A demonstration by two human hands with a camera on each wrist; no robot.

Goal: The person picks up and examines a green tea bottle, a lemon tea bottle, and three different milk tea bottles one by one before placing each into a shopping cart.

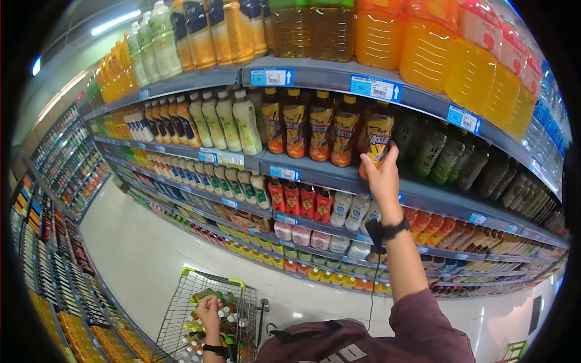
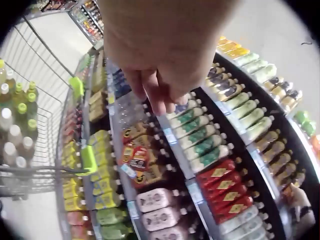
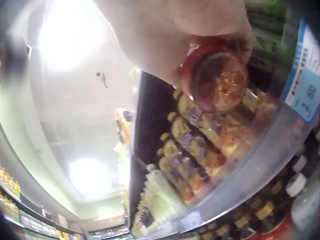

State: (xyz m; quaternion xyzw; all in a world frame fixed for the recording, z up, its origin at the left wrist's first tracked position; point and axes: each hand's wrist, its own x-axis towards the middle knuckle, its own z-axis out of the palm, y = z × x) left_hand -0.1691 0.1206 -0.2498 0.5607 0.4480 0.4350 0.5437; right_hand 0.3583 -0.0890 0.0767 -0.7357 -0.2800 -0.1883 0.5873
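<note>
My right hand grips an iced tea bottle with a yellow-and-orange label at the front of a shelf. In the right wrist view the round base of this bottle faces the camera, and the hand covers part of its side. Matching yellow-capped bottles stand in a row just left of it, with dark green-labelled bottles to its right. Low on the left, my left hand hangs over the shopping cart, its fingers loosely curled with nothing in them.
Several capped bottles stand in the wire cart. The shelf above overhangs the right hand, its edge carrying blue price tags and large juice bottles. Lower shelves hold red bottles. Pale floor runs along the aisle towards a facing shelf.
</note>
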